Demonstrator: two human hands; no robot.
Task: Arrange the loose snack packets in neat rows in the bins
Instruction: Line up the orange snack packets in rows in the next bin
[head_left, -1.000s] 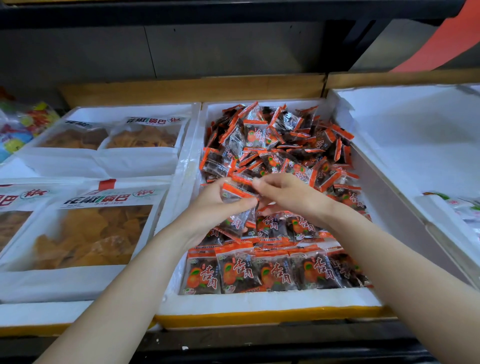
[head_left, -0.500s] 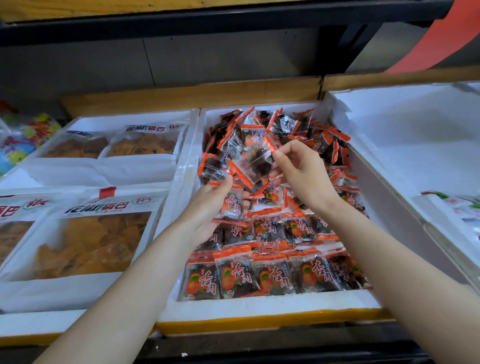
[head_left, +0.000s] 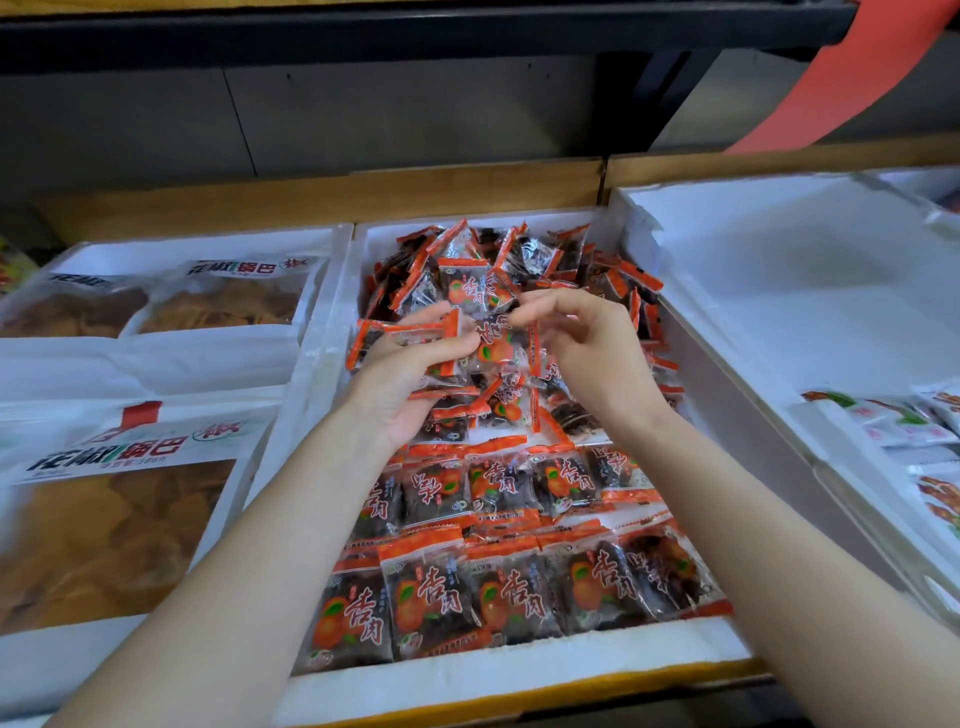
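The snack packets are small film pouches, judged light, crinkly and slippery against each other, and soft enough to bend. Their flat orange end seals look like the best place to pinch them. They lie in the middle bin: a loose heap fills the back half, and about 3 neat rows lie face up toward the front.

The left hand is raised over the heap, palm up. Its fingers curl under a small stack of packets and the thumb presses across the top. The right hand faces it with the wrist bent down and the fingers curled. Thumb and forefinger appear to pinch the sealed edge of a single packet between the 2 hands, though blur makes that grip hard to confirm. Both forearms reach in above the front rows.
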